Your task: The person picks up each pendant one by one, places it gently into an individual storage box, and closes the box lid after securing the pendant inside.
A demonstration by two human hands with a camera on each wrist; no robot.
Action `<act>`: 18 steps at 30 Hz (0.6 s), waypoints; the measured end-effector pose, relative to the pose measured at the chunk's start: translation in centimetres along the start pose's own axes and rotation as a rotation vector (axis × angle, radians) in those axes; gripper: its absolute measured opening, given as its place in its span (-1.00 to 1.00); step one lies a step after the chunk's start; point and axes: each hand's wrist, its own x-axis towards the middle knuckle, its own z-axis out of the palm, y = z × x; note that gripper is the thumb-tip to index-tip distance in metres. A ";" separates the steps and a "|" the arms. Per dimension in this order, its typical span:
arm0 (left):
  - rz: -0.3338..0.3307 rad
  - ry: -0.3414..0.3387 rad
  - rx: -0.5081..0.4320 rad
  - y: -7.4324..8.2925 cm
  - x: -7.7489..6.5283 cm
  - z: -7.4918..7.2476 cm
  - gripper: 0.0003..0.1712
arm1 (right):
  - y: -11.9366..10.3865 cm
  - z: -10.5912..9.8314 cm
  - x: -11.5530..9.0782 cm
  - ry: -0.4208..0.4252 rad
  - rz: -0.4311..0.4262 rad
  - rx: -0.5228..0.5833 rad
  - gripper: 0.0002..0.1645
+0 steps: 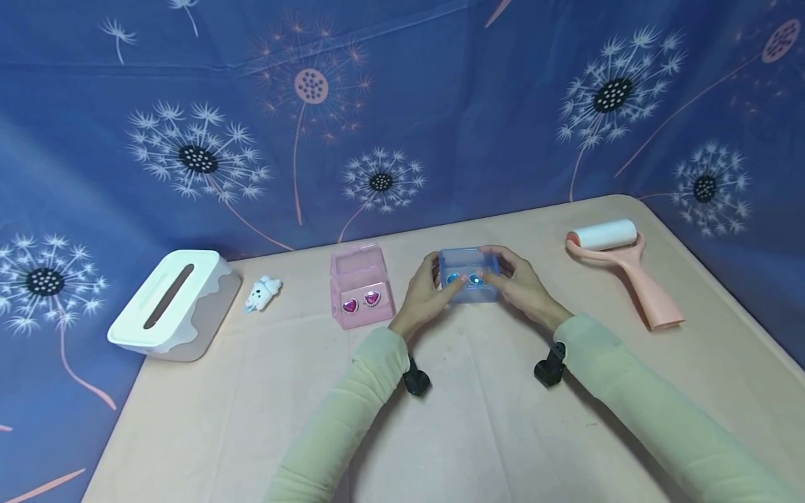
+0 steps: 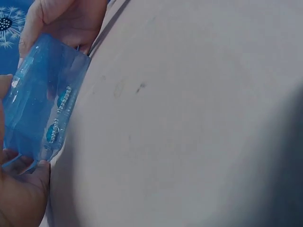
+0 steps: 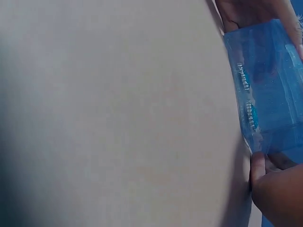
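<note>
A small translucent blue plastic box (image 1: 476, 294) is held between both hands, with two blue gems in silvery beaded rims at its front. My left hand (image 1: 423, 299) grips the box's left end, its thumb over the front by one gem. On the opposite end my right hand (image 1: 527, 285) holds it the same way, thumb beside the other gem. Both wrist views show the blue box (image 2: 42, 99) (image 3: 270, 80) from its near side, the gems (image 3: 252, 115) seen edge-on. Whether the box touches the table is hard to tell.
Left of the hands stands an opened pink box (image 1: 361, 318) with two magenta heart gems. Further left are a small white-and-blue animal figure (image 1: 262, 293) and a white tissue box (image 1: 166, 269). A lint roller (image 1: 635, 269) lies at right. Patterned blue cloth (image 1: 440, 140) hangs behind the table.
</note>
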 end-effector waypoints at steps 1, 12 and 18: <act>0.007 0.001 0.005 0.1 0.0 0.0 -0.17 | 0.0 0.0 0.0 0.001 -0.004 -0.008 -0.35; 0.089 0.108 0.414 6.0 -1.9 -5.7 0.18 | -5.1 1.8 -1.0 0.312 -0.341 -0.094 -0.64; 0.101 0.193 0.442 3.8 -6.8 -12.6 0.30 | -8.9 6.0 -1.8 0.189 -0.356 0.049 -0.65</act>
